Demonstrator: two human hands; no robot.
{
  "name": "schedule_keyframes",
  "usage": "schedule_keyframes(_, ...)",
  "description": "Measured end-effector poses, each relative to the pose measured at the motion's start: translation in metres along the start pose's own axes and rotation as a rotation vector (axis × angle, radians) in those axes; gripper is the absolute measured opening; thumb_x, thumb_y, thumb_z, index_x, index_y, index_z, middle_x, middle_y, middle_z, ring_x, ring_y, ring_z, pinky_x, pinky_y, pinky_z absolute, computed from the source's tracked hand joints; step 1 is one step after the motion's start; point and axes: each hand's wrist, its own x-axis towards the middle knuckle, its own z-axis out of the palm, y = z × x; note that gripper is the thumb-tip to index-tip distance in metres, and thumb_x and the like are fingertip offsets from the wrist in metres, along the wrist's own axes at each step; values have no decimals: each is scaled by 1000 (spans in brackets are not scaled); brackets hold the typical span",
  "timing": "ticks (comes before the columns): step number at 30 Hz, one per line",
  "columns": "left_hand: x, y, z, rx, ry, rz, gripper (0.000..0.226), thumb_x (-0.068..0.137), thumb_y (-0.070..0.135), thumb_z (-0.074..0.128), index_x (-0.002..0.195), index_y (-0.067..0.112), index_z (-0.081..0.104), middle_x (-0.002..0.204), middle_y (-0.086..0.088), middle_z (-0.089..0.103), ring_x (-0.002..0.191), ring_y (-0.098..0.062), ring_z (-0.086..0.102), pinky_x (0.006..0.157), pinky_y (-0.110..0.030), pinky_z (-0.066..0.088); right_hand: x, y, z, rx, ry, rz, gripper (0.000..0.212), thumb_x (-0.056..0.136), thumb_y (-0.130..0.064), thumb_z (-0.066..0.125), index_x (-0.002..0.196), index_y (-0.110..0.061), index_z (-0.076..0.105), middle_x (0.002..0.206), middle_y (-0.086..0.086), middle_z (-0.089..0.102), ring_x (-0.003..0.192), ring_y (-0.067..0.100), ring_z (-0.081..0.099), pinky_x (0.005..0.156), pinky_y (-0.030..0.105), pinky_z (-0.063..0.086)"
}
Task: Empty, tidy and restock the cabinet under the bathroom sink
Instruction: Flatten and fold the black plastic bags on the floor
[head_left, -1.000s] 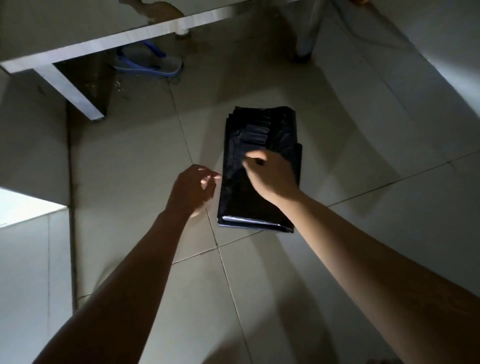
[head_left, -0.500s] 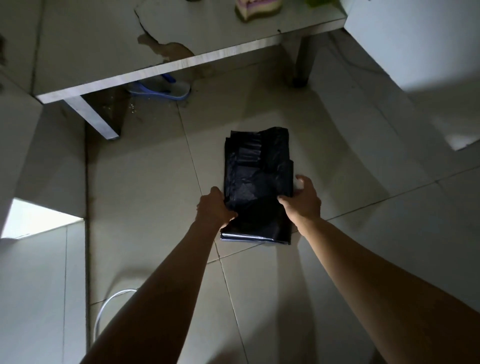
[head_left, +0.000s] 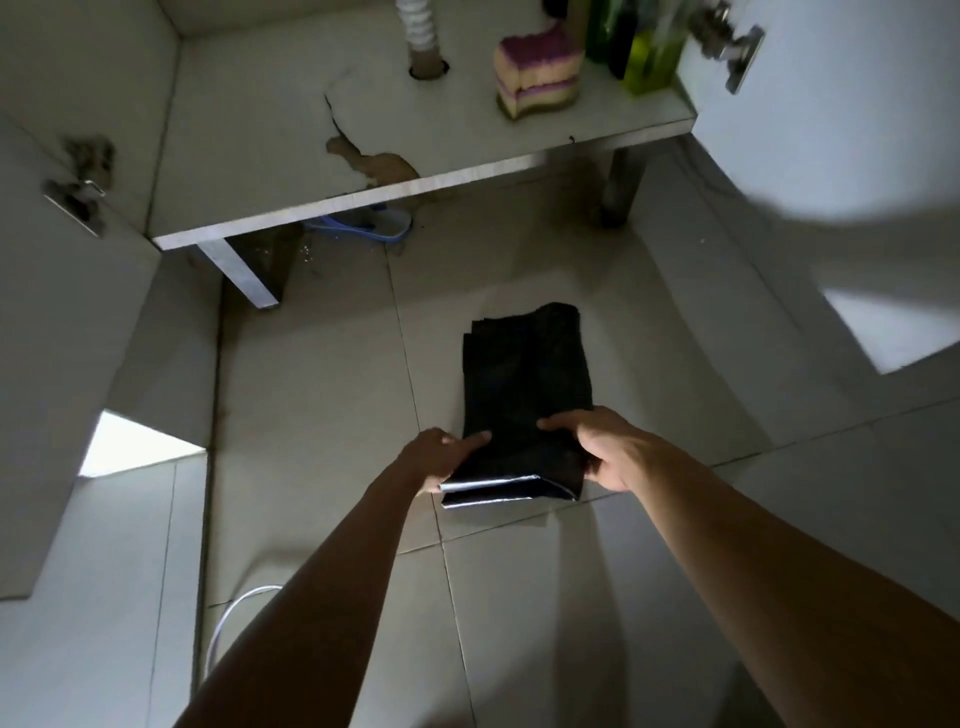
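Both hands are gripping the folded stack of black plastic bags on the floor in front of the cabinet shelf — left hand and right hand clasping its near end. Restocking is looking underway: a sponge and green bottles are already sitting on the shelf — the bags are not.

You gripped the folded black plastic bags at their near end with your left hand and right hand, above the tiled floor, before the open cabinet.

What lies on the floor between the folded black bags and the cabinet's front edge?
In the head view, only bare floor tiles separate the black bags from the cabinet edge; a blue slipper sits beneath it.
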Motion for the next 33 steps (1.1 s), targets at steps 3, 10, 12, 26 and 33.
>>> schedule_keyframes(3, -35, 13, -2, -602, -288, -237, 108, 49, 79, 78, 129, 9, 56, 129, -21, 58, 112, -39, 62, 85, -47, 57, -29, -34, -15, 8, -95, 8, 32, 80, -7, 77, 110, -4, 66, 103, 18, 73, 98, 31, 71, 81, 40, 60)
schedule_keyframes(10, -97, 117, -27, -882, -142, 53, 54, 86, 48, 66, 119, 6, 66, 93, -12, 76, 86, -27, 72, 73, -31, 54, -91, -121, -43, -99, -221, -40, 38, 78, -9, 81, 112, -4, 66, 104, 17, 73, 93, 30, 71, 76, 37, 62)
schedule_keyframes(12, -113, 144, -53, -784, -85, 91, 37, 90, 37, 63, 111, 6, 67, 82, -7, 77, 73, -20, 72, 62, -26, 53, -104, -147, -45, -130, -232, -71, 39, 79, -11, 80, 114, -4, 66, 100, 15, 72, 85, 27, 70, 72, 34, 61)
schedule_keyframes(26, -152, 264, -322, -718, 218, 261, 27, 91, 19, 62, 115, 5, 62, 97, -17, 73, 76, -27, 73, 63, -31, 59, -126, -379, 77, -174, -589, -373, 43, 85, -22, 73, 124, -8, 65, 118, 15, 71, 104, 31, 69, 89, 38, 59)
schedule_keyframes(33, -87, 285, -423, -799, 393, 420, 8, 90, 15, 59, 97, 12, 63, 82, -13, 69, 69, -25, 69, 65, -33, 61, -71, -463, 169, -110, -512, -579, 41, 81, -16, 75, 120, -18, 62, 107, 11, 75, 104, 29, 70, 91, 46, 57)
